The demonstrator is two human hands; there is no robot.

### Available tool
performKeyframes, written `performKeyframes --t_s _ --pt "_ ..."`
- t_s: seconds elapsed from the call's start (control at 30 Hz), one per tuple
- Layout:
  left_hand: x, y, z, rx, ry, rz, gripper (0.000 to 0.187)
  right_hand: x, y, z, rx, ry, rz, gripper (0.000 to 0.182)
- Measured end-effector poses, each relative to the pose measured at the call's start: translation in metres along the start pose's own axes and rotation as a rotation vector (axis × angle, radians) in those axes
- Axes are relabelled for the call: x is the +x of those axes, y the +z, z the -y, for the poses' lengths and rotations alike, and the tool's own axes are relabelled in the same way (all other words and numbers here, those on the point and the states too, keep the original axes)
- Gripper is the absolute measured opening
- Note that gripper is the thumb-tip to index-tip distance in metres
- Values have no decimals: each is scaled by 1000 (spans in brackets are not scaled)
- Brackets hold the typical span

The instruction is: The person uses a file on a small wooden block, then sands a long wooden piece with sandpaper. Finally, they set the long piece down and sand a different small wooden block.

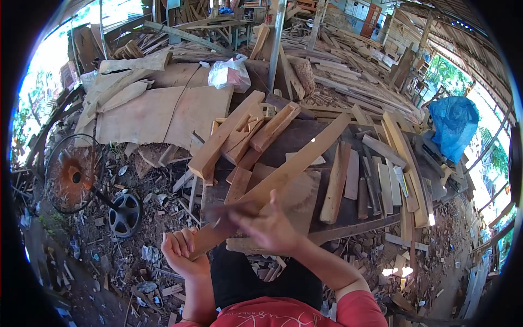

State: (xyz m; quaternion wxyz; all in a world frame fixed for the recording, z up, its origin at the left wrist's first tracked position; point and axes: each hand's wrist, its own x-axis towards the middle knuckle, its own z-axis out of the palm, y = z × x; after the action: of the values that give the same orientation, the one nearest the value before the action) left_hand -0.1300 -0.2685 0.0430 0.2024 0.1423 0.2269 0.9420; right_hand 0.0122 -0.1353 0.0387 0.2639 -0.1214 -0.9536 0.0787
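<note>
A long, pale wooden board (297,170) slants across the workbench, its near end down by my body. My left hand (184,250) is wrapped round that near end, fingers curled over it. On top of the board, my right hand (267,223) grips a dark brown wooden block (234,211), blurred by motion; its thumb points up. The block lies across the board, just beyond my left hand. What is under the block is hidden.
Thick wooden blocks (226,136) lie at the bench's left. Wood strips and tools (376,182) lie at its right, beside a blue plastic bag (454,128). A fan (73,177) stands at the left. A metal pole (276,46) rises behind the bench (272,248). Scraps litter the ground.
</note>
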Motion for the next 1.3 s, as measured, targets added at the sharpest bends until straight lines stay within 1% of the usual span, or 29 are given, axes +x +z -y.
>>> performKeyframes --t_s 0.03,0.07,0.13,0.17,0.23,0.3,0.37,0.4,0.47,0.5,0.57,0.63,0.7,0.77,0.83,0.93,1.07,1.13,1.2,1.27,1.3 --pt "0 -1 -1 -22 -5 5 36 -1 1 7 96 -93 53 48" --pt "0 -1 -2 -46 -9 9 36 -1 2 6 98 -90 52 48" --pt "1 -2 -4 -31 -10 19 36 -1 5 -1 78 -139 -113 52" --pt "1 -2 -5 -21 -8 30 37 -2 5 -10 78 -140 -113 52" --pt "2 -1 -4 -8 3 19 36 -7 4 -44 -46 -2 -171 51" --pt "2 -1 -4 4 8 6 35 -10 -2 -83 -54 184 -142 45" --pt "1 -3 -3 10 5 -2 35 -9 -12 -109 -77 362 -237 31" --pt "0 -3 -3 9 3 -4 35 -10 -15 -126 -79 363 -235 31" --pt "-1 -3 -2 10 17 9 35 -12 -15 -153 -88 607 -304 28" --pt "-1 -2 -3 9 17 11 35 -10 -16 -149 -88 607 -305 28" --pt "0 0 -3 23 27 13 36 -2 -14 -138 -196 488 -413 29" --pt "1 -1 -3 26 26 18 36 7 -13 -99 -105 371 -317 33" --pt "1 -1 -3 35 16 23 37 8 -13 -50 -131 214 -109 37" --pt "0 3 -3 7 14 -23 38 5 -5 -10 -94 -30 -165 48" --pt "-1 2 -4 19 3 2 37 2 -3 18 10 -184 -167 49" --pt "-3 5 -5 46 9 39 37 1 -1 24 34 -206 -141 48" --pt "-3 7 -4 65 24 80 36 -4 0 11 71 -191 -159 45" --pt "-3 6 -2 88 43 58 37 -2 -10 -3 -29 -56 -60 43" --pt "-4 5 0 90 35 40 37 1 -6 -32 98 184 -103 40" --pt "-5 4 1 91 19 15 38 4 -8 -73 -17 303 -212 37" --pt "-5 4 2 89 17 18 38 4 -9 -96 -38 407 -236 35"
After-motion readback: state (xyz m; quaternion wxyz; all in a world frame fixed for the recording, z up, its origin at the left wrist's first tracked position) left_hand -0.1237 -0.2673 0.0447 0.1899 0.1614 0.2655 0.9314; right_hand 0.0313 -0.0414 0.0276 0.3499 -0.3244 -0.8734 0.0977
